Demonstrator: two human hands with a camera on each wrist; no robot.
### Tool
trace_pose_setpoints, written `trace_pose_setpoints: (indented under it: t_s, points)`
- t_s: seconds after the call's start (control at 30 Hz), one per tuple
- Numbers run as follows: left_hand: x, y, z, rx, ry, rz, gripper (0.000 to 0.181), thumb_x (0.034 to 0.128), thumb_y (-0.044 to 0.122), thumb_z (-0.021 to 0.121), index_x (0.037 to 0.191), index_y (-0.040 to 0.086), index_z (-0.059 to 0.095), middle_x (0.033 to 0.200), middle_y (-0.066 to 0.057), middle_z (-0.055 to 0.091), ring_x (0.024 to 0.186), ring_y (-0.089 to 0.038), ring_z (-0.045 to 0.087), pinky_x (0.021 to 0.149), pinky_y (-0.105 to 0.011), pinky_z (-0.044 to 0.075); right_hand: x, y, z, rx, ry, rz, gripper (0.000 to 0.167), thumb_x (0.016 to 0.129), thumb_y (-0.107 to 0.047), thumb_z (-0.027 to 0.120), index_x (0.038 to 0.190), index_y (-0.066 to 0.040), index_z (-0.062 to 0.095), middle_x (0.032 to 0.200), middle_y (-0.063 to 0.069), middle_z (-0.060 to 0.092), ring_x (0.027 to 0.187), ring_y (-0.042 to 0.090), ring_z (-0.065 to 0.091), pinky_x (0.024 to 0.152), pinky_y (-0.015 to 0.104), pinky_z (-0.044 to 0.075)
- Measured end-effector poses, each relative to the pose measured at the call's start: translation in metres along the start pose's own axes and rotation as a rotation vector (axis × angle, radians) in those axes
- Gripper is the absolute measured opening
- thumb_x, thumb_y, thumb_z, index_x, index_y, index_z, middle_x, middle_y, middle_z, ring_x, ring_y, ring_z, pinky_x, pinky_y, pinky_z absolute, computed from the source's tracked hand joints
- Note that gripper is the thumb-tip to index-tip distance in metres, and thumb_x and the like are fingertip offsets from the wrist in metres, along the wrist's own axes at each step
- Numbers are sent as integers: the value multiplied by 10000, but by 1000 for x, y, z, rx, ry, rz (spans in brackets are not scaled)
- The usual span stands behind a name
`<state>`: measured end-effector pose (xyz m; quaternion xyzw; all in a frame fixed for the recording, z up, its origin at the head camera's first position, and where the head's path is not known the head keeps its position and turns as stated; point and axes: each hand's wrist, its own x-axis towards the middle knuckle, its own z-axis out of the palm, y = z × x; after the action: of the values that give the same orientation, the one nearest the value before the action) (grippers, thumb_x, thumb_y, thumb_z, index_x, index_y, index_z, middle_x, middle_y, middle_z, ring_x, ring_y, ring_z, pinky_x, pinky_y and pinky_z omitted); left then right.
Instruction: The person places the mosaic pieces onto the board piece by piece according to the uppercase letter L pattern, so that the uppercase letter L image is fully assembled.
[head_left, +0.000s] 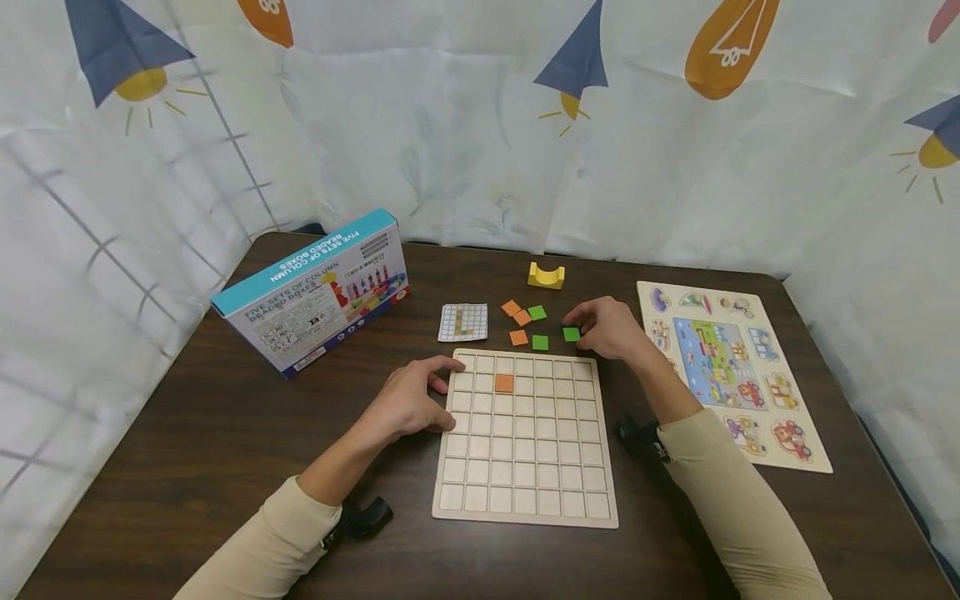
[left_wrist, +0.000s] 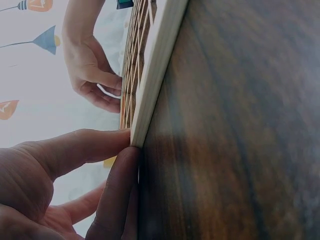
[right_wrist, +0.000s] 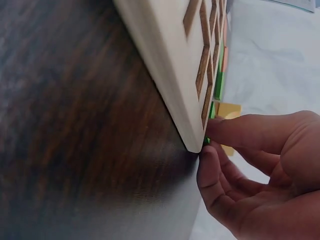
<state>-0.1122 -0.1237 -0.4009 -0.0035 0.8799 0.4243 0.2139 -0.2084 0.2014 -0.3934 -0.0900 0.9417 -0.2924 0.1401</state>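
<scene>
A pale wooden grid board (head_left: 523,475) lies flat on the dark table, with one orange tile (head_left: 504,383) in a cell of its second row. At the board's far left corner, my left hand (head_left: 411,398) holds the edge between thumb and fingers; the left wrist view shows the thumb (left_wrist: 95,147) against that edge. Just beyond the far right corner, my right hand (head_left: 606,327) pinches a green tile (head_left: 572,334), partly hidden by the fingers in the right wrist view. Loose orange tiles (head_left: 518,337) and green tiles (head_left: 540,342) lie beside it.
A small pattern card (head_left: 462,322) lies behind the board. A yellow arch block (head_left: 546,276) stands at the back. To the left is a blue-topped box (head_left: 315,292); to the right, a picture puzzle board (head_left: 783,417) lies partly under my right forearm.
</scene>
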Motion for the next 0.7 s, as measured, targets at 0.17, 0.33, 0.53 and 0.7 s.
trace_pose_setpoints:
  t_s: [0.17,0.33,0.53,0.7]
  points:
    - [1,0,0,6,1,-3,801,659,-59,905,1368,219,659,1102,-111,631,1015,-303,525,615,-333,523,2,2,2,-5,17,0,338,874,29,727,1203,-44,760,1158,166,725,1075,329,655,887,473,555]
    - [2,0,0,11,0,-2,798,662,-53,908,1369,223,659,1102,-108,633,1013,-299,528,626,-330,517,0,3,2,-1,32,-16,302,888,0,740,1186,-41,769,1116,161,733,1040,314,668,885,473,558]
    - [1,1,0,14,4,2,789,672,-44,911,1370,222,658,1105,-110,636,1016,-298,529,645,-325,500,-4,0,1,24,51,-28,278,892,-20,749,1168,-39,775,1044,151,738,973,292,675,834,438,552]
    - [0,0,0,-2,1,-3,783,678,-56,904,1370,214,657,1113,-120,626,1025,-306,521,621,-329,517,-10,-5,2,46,54,-4,259,894,-31,758,1150,-59,785,979,120,733,933,270,663,770,376,537]
